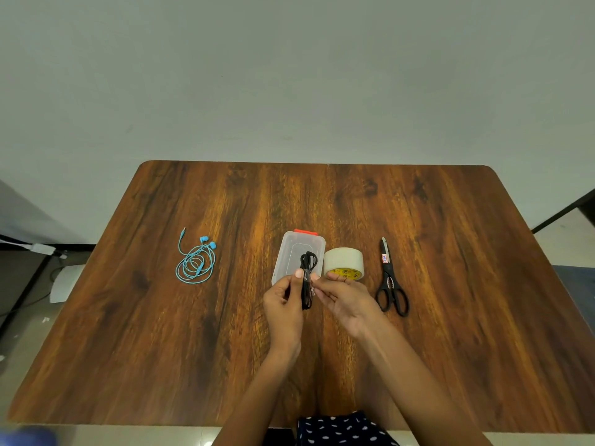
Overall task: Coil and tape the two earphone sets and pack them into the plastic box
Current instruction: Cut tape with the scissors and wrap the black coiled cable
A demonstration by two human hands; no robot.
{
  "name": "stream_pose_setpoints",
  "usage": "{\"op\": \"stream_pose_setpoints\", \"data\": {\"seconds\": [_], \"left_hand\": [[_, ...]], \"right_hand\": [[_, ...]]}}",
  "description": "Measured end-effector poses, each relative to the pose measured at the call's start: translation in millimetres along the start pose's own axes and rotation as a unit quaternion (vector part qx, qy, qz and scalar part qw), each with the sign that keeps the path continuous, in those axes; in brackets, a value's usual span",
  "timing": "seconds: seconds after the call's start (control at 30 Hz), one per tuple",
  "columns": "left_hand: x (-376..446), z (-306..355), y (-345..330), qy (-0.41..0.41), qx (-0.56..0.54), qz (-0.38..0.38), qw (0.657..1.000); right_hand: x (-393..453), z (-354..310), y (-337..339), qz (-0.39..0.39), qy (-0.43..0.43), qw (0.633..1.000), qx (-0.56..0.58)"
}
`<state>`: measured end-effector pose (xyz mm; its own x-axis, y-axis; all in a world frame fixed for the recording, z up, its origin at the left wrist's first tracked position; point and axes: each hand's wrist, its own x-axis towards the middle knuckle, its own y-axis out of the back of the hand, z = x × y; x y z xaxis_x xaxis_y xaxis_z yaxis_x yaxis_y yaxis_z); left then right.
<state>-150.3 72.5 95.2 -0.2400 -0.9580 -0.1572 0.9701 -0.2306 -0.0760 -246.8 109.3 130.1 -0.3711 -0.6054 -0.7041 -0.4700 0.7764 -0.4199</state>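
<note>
Fingers of the left hand (283, 302) and right hand (344, 299) pinch the black earphone bundle (307, 281) at its waist, above the tabletop's (450, 317) middle before the plastic box (289, 249); light and springy, it likely wants holding there.

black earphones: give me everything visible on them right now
The black earphones are gathered into a long narrow bundle of thin dark cord, held upright above the table in front of the plastic box. Loops fan out at the top; the lower end hangs free. The left hand and right hand pinch its middle from either side, where something glossy, probably tape, seems wrapped. Earbuds and plug can't be made out.
</note>
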Motion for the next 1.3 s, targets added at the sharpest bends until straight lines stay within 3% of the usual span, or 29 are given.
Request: {"op": "stream_pose_setpoints", "data": {"seconds": [0.3, 0.57, 0.63, 0.73, 0.87, 1.0, 1.2, 1.3], "left_hand": [[-1.2, 7.8, 2.8, -0.011, 0.004, -0.046, 0.999], [7.6, 10.4, 10.7, -0.102, 0.158, -0.053, 0.981], [11.4, 10.3, 14.2, -0.089, 0.176, -0.057, 0.979], [14.0, 8.5, 16.9, -0.046, 0.139, -0.062, 0.987], [12.6, 9.9, 16.0, -0.052, 0.141, -0.034, 0.988], [13.4, 14.2, 15.4, -0.035, 0.132, -0.079, 0.987], [10.4, 17.5, 16.9, 0.052, 0.019, -0.108, 0.993], [9.7, 17.6, 18.7, 0.063, 0.019, -0.116, 0.991]], "right_hand": [[3.9, -10.4, 13.8, -0.088, -0.076, 0.993, -0.025], [6.8, -3.0, 19.4, -0.053, -0.031, 0.998, -0.014], [7.4, -1.7, 19.3, -0.044, -0.022, 0.999, -0.004], [6.6, 2.3, 18.6, -0.022, 0.002, 1.000, -0.002], [5.1, 10.4, 17.6, 0.000, 0.051, 0.998, -0.026], [2.9, 15.2, 13.8, 0.008, 0.102, 0.994, -0.043], [-0.5, 16.3, 12.3, 0.034, 0.215, 0.962, -0.164], [-3.9, 18.8, 11.6, 0.035, 0.254, 0.941, -0.220]]}}
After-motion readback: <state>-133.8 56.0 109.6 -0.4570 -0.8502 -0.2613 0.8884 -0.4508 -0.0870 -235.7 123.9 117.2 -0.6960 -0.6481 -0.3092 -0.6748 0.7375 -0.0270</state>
